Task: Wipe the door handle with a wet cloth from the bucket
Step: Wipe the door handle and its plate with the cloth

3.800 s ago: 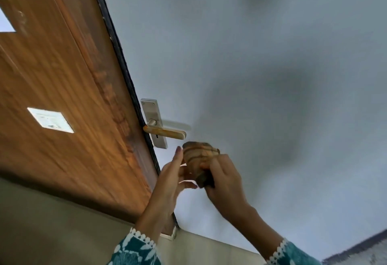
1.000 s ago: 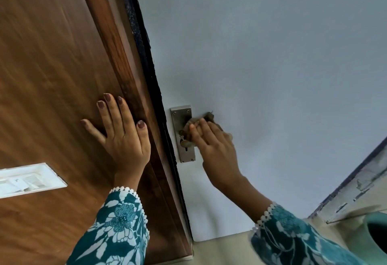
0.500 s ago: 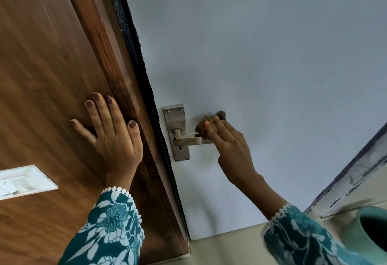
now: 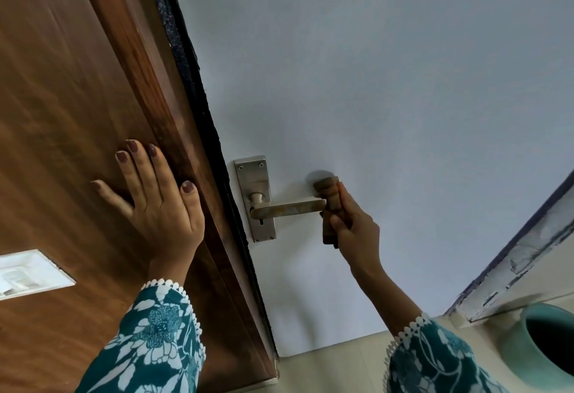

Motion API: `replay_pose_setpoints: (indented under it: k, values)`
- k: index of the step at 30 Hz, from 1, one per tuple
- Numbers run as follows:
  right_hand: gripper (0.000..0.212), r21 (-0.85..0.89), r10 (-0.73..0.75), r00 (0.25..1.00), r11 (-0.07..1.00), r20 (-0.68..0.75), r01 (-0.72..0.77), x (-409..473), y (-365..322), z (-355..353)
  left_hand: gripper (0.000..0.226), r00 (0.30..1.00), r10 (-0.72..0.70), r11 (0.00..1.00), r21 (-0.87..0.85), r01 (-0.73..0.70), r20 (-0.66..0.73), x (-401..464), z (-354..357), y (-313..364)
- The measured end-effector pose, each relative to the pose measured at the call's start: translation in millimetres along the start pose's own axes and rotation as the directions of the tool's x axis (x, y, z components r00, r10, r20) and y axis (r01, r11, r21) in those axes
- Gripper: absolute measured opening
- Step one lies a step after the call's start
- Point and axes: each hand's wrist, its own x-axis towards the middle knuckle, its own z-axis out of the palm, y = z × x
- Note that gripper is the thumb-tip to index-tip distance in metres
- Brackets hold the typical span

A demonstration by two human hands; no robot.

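Door handle (image 4: 287, 207): metal lever on a steel plate (image 4: 255, 198), near the left edge of the pale door (image 4: 388, 82). Cloth (image 4: 330, 206): brown, folded, touching the lever's free end. Right hand (image 4: 357, 225): fingers closed around the cloth. Left hand (image 4: 155, 203): fingers spread, flat on the wooden frame (image 4: 77, 97). Bucket (image 4: 540, 349): teal, bottom right corner.

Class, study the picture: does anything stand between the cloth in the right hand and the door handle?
Nothing visible does. The right hand holds the cloth at the free end of the door handle, apparently touching it.
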Motion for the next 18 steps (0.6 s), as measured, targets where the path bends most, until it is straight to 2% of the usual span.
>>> replay_pose_setpoints:
  k: [2, 4, 6, 7, 8, 9, 13, 15, 18]
  values:
    - [0.077, 0.022, 0.018, 1.000, 1.000, -0.002, -0.018, -2.1, 2.4, 2.1, 0.056, 1.000, 0.003, 1.000, 0.005, -0.003, -0.003, 0.0, 0.4, 0.1]
    - [0.064, 0.284, 0.142, 0.987, 0.945, 0.079, -0.159, -6.3, 6.5, 11.1, 0.056, 1.000, 0.004, 1.000, 0.006, -0.004, -0.003, -0.5, -0.1, -0.2]
    - [0.054, 0.601, 0.269, 0.940, 0.722, 0.212, -0.342, -9.9, 8.4, 22.3, 0.056, 1.000, 0.003, 1.000, 0.008, -0.003, 0.000, -0.8, -0.3, -0.2]
    - [0.051, 0.688, 0.323, 0.910, 0.599, 0.261, -0.410, -9.8, 7.7, 26.2, 0.056, 1.000, 0.002, 1.000, 0.009, -0.002, 0.002, -0.8, 0.0, 0.0]
    - [0.049, 0.728, 0.359, 0.885, 0.515, 0.296, -0.453, -8.4, 8.0, 27.9, 0.056, 1.000, 0.001, 1.000, 0.008, -0.002, 0.008, -1.0, 0.2, -0.2]
    - [0.048, 0.736, 0.367, 0.872, 0.481, 0.325, -0.476, -7.8, 5.5, 26.9, 0.056, 1.000, 0.001, 1.000, 0.007, -0.001, 0.012, -1.3, 0.1, -0.6]
    - [0.045, 0.763, 0.361, 0.878, 0.455, 0.313, -0.459, -2.0, 2.7, 13.0, 0.056, 1.000, -0.009, 1.000, 0.004, 0.009, 0.008, -1.9, 0.7, -1.2]
    - [0.044, 0.799, 0.379, 0.864, 0.374, 0.331, -0.471, -5.1, 3.1, 20.8, 0.057, 1.000, -0.018, 1.000, 0.008, 0.018, 0.008, -1.7, 1.2, -0.4]
    - [0.039, 0.783, 0.398, 0.804, 0.266, 0.442, -0.562, -18.0, 4.1, 56.4, 0.057, 1.000, -0.012, 1.000, 0.016, 0.012, 0.017, -1.4, 1.6, -0.6]
